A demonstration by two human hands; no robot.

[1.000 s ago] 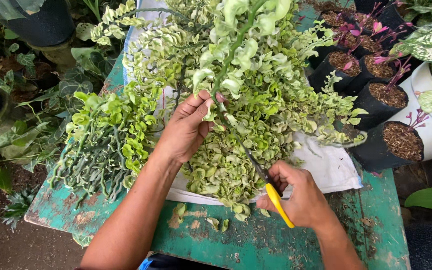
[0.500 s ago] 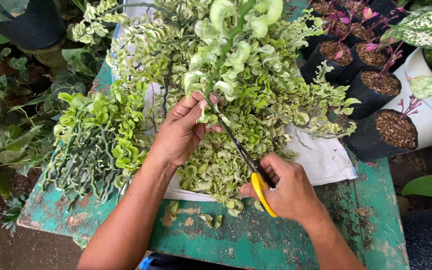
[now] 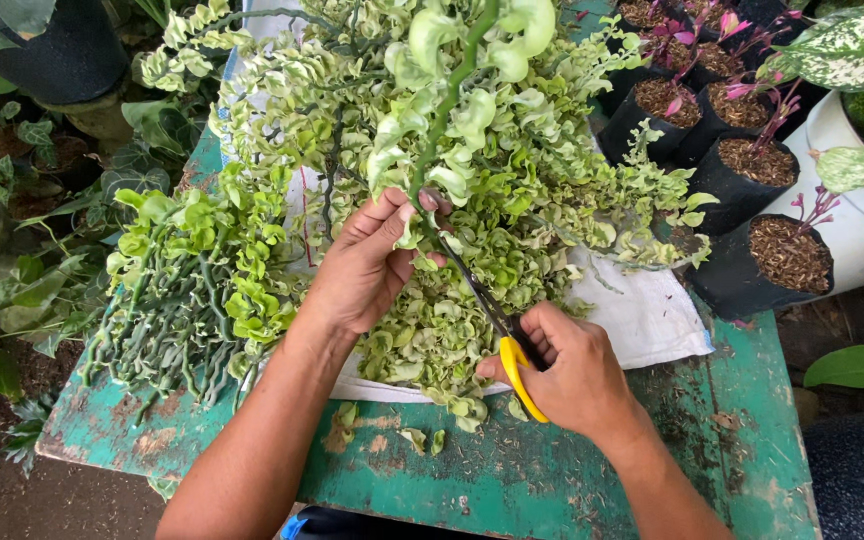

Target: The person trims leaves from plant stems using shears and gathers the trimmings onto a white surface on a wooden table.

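While the left hand (image 3: 367, 265) pinches a curly-leaved green stem (image 3: 449, 105) between thumb and fingertips, the right hand (image 3: 567, 370) grips yellow-handled scissors (image 3: 497, 325), fingers closed through the loops, with the blades angled up toward the pinched stem, just below the left fingers. The stem rises from a heap of trailing cuttings (image 3: 472, 250) lying on a white cloth (image 3: 652, 315) over a worn green table (image 3: 552, 470). A few loose leaves (image 3: 417, 438) sit on the table edge. Black pots (image 3: 752, 250) stand at the right.
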